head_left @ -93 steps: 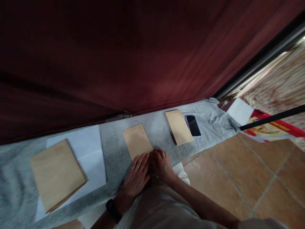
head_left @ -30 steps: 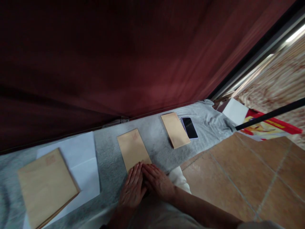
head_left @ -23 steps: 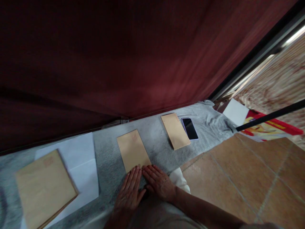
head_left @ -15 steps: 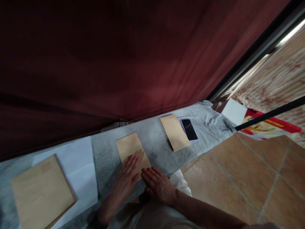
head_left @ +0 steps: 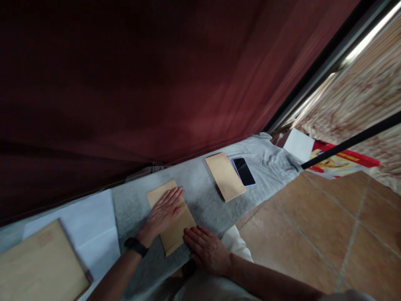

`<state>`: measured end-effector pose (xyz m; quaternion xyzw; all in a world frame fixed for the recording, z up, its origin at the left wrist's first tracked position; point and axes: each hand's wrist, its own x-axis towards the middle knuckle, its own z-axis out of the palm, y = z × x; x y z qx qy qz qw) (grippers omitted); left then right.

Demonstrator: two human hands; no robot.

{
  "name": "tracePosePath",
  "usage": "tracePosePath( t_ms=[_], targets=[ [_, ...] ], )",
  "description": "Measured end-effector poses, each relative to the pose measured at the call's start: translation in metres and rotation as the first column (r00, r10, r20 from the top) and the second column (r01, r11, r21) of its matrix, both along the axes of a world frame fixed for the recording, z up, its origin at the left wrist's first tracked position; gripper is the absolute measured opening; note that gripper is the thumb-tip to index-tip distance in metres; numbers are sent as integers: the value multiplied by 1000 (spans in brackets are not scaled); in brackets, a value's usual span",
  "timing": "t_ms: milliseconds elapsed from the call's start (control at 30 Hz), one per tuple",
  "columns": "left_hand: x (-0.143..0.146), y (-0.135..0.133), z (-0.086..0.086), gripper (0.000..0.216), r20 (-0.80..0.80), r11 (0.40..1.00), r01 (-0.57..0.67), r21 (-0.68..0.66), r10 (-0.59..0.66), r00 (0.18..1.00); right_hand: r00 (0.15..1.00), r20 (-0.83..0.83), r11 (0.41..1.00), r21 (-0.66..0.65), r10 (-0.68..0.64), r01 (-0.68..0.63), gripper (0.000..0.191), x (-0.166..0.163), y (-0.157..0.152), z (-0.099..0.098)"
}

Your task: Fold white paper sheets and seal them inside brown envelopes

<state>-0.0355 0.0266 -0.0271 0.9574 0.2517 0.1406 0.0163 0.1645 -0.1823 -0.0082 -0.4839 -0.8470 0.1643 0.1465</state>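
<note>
A small brown envelope (head_left: 177, 225) lies on a grey cloth (head_left: 203, 196) in front of me. My left hand (head_left: 163, 211) rests flat on top of it, fingers stretched out and together, a black watch on the wrist. My right hand (head_left: 206, 248) lies flat at the envelope's near right corner, fingers spread on the cloth. Neither hand holds anything.
A second brown envelope (head_left: 224, 176) and a black phone (head_left: 243, 171) lie further right on the cloth. A larger brown envelope (head_left: 37, 263) sits on white paper (head_left: 84, 225) at the left. A dark red curtain (head_left: 156, 83) hangs behind. Tiled floor (head_left: 313, 225) and a black pole (head_left: 351, 140) are at the right.
My left hand has slid forward from the envelope's near edge onto its middle. My right hand stays at the near corner. The view has shifted so things sit lower and further left.
</note>
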Motion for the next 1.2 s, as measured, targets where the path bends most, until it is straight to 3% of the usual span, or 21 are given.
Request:
tracePosePath(
  t_ms=[333,533,667,1000,1200],
  targets=[
    [-10,-54,7,63,-27,996,91,-9,-91,995,998,-49,999,-20,-34,33,64,-3,2,0],
    [-16,-87,23,64,-40,994,110,-8,-110,993,996,-71,998,17,-51,52,54,-2,1,-5],
    [-22,-105,27,66,-43,992,118,34,-117,992,996,-78,998,25,-47,50,58,-2,2,-4],
    [-34,-129,23,75,18,996,92,16,-92,996,995,-91,999,-16,-46,45,62,-1,2,-4],
    [-38,-138,20,83,-8,991,79,108,-79,997,992,-116,999,0,-43,43,59,-1,2,-7]
  ],
)
